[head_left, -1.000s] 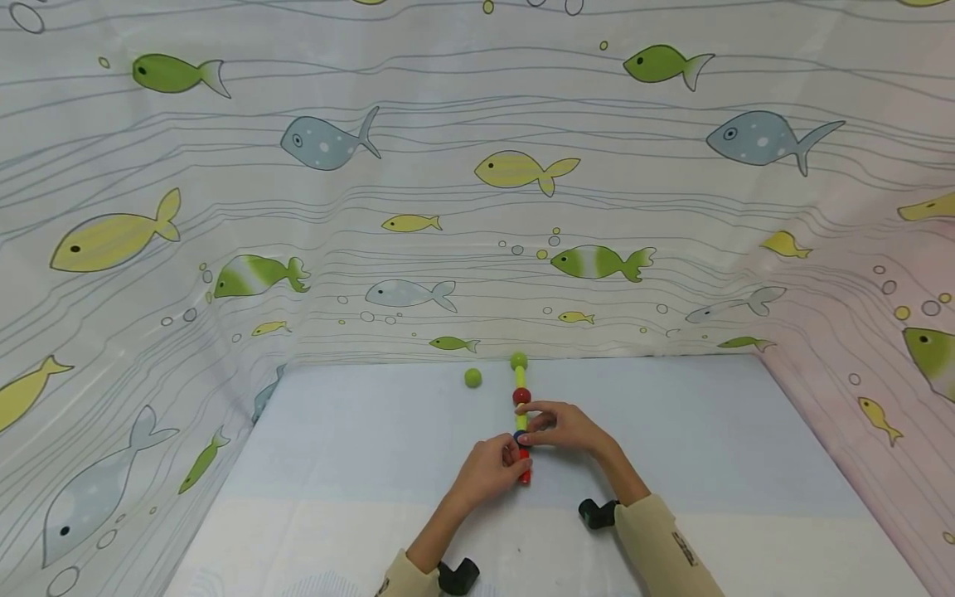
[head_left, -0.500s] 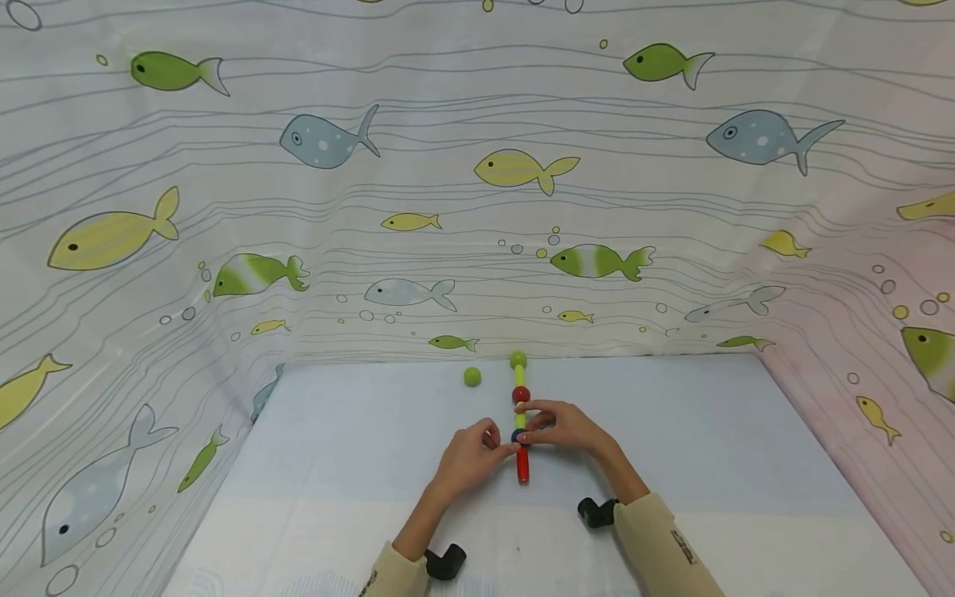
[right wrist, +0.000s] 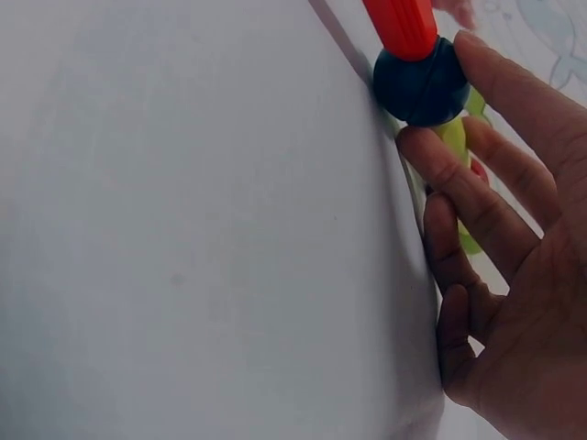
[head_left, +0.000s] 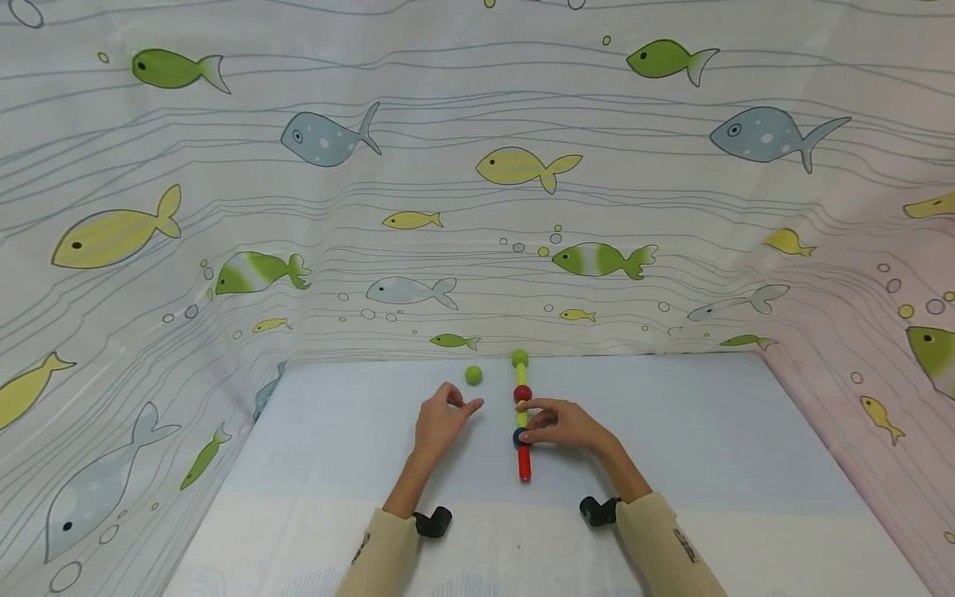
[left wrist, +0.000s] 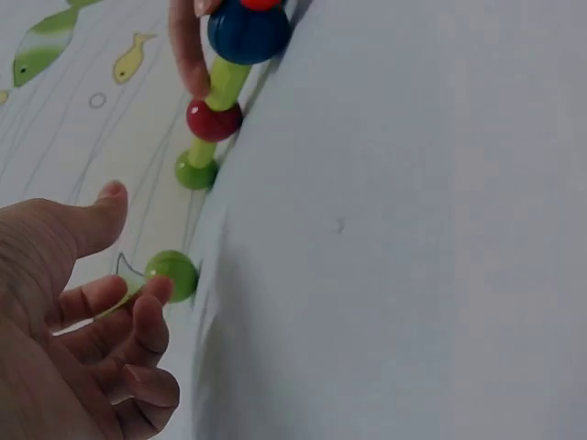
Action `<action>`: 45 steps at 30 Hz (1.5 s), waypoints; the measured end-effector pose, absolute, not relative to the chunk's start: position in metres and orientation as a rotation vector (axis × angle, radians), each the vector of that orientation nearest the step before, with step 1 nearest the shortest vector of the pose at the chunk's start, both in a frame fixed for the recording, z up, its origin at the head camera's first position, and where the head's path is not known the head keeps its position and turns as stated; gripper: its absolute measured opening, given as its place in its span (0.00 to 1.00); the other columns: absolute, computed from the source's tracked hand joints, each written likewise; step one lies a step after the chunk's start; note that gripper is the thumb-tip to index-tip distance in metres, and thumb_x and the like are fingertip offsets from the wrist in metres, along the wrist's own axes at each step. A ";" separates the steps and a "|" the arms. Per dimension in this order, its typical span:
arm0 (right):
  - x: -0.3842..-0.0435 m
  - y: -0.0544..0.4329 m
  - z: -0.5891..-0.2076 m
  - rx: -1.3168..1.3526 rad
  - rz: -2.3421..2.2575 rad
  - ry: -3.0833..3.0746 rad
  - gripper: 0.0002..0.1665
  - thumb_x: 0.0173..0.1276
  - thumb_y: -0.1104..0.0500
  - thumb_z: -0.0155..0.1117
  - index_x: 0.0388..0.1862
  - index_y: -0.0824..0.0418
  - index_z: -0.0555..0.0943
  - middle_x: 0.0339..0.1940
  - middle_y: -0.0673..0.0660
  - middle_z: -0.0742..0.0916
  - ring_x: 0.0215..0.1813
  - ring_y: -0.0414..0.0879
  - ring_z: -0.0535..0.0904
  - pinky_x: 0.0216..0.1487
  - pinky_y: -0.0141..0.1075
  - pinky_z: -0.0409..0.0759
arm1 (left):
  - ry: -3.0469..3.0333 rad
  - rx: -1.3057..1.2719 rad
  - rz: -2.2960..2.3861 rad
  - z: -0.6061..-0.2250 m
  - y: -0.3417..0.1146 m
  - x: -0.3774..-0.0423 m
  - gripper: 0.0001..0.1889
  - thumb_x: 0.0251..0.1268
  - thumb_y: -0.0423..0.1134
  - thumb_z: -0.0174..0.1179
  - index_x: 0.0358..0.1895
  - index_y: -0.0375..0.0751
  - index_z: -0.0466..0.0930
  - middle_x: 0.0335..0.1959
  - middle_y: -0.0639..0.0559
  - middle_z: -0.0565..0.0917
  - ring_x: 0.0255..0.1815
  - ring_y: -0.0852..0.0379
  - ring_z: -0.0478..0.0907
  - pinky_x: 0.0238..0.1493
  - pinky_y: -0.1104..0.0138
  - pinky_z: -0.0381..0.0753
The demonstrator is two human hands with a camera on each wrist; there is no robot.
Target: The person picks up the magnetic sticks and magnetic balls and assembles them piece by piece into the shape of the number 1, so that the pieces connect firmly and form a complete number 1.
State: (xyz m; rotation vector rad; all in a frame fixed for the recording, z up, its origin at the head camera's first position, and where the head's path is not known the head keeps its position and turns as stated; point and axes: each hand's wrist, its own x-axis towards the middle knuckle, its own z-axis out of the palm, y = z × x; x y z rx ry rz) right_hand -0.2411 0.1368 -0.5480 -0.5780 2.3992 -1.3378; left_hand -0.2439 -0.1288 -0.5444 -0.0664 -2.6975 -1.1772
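Note:
A chain of balls and rods lies on the table in a line away from me. From the near end it has a red rod (head_left: 525, 465), a dark blue ball (right wrist: 417, 87), a yellow-green rod (left wrist: 227, 84), a red ball (head_left: 523, 394), another yellow-green rod (head_left: 521, 376) and a green ball (head_left: 520, 358). My right hand (head_left: 569, 424) pinches the blue ball between thumb and fingers. My left hand (head_left: 438, 421) holds nothing, its fingers loosely bent, just in front of a loose green ball (head_left: 473, 376). Some finger contact is hidden in the head view.
The light table (head_left: 671, 439) meets a fish-printed cloth wall (head_left: 477, 274) just behind the green balls. More of this cloth rises at the left and right sides. A black wrist camera (head_left: 433, 522) sits at the left sleeve, another black camera (head_left: 598, 512) at the right.
My left hand has let go of the red rod and moved left and away from me, towards the loose green ball. My right hand stays at the blue ball.

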 end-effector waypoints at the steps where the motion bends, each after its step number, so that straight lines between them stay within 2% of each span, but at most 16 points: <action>1: -0.241 0.137 -0.549 -0.576 -1.340 2.396 0.31 0.61 0.45 0.74 0.62 0.49 0.79 0.40 0.45 0.87 0.47 0.42 0.81 0.58 0.55 0.72 | -2.693 -0.055 -1.172 -0.544 -0.130 -0.248 0.19 0.56 0.54 0.72 0.34 0.44 0.75 0.26 0.56 0.80 0.28 0.58 0.75 0.30 0.65 0.72; 10: -0.244 0.139 -0.550 -0.612 -1.337 2.377 0.32 0.61 0.45 0.73 0.63 0.51 0.78 0.42 0.46 0.87 0.47 0.41 0.82 0.59 0.54 0.72 | -2.715 0.032 -1.122 -0.545 -0.128 -0.272 0.21 0.57 0.54 0.71 0.36 0.40 0.75 0.29 0.51 0.81 0.28 0.54 0.75 0.29 0.62 0.72; 18: -0.247 0.140 -0.553 -0.599 -1.346 2.384 0.31 0.61 0.45 0.73 0.62 0.50 0.79 0.42 0.46 0.88 0.48 0.41 0.82 0.58 0.53 0.73 | -2.700 0.126 -1.142 -0.546 -0.121 -0.287 0.29 0.57 0.53 0.71 0.53 0.35 0.77 0.34 0.46 0.81 0.35 0.48 0.77 0.35 0.56 0.75; 23: -0.246 0.139 -0.554 -0.600 -1.358 2.379 0.30 0.61 0.46 0.74 0.62 0.50 0.79 0.42 0.46 0.88 0.47 0.42 0.82 0.57 0.54 0.73 | -2.688 0.154 -1.127 -0.549 -0.118 -0.294 0.30 0.58 0.51 0.71 0.57 0.32 0.77 0.32 0.45 0.79 0.34 0.48 0.75 0.35 0.55 0.74; 30: -0.246 0.139 -0.554 -0.582 -1.355 2.390 0.30 0.61 0.47 0.74 0.62 0.50 0.79 0.41 0.46 0.88 0.47 0.41 0.82 0.57 0.53 0.73 | -2.697 0.135 -1.065 -0.551 -0.114 -0.302 0.28 0.60 0.51 0.69 0.56 0.32 0.80 0.30 0.45 0.79 0.32 0.48 0.76 0.33 0.55 0.75; 39: -0.244 0.138 -0.549 -0.567 -1.343 2.388 0.32 0.61 0.45 0.73 0.63 0.50 0.78 0.40 0.45 0.87 0.47 0.42 0.81 0.58 0.53 0.72 | -2.695 0.098 -1.046 -0.554 -0.113 -0.304 0.18 0.63 0.47 0.68 0.47 0.36 0.85 0.30 0.46 0.80 0.32 0.49 0.76 0.30 0.57 0.74; 45: -0.244 0.138 -0.549 -0.571 -1.336 2.394 0.31 0.61 0.45 0.73 0.63 0.50 0.78 0.41 0.45 0.87 0.48 0.42 0.82 0.58 0.54 0.72 | -2.705 0.095 -1.062 -0.553 -0.112 -0.299 0.16 0.62 0.46 0.68 0.45 0.36 0.85 0.32 0.46 0.81 0.33 0.49 0.77 0.32 0.56 0.75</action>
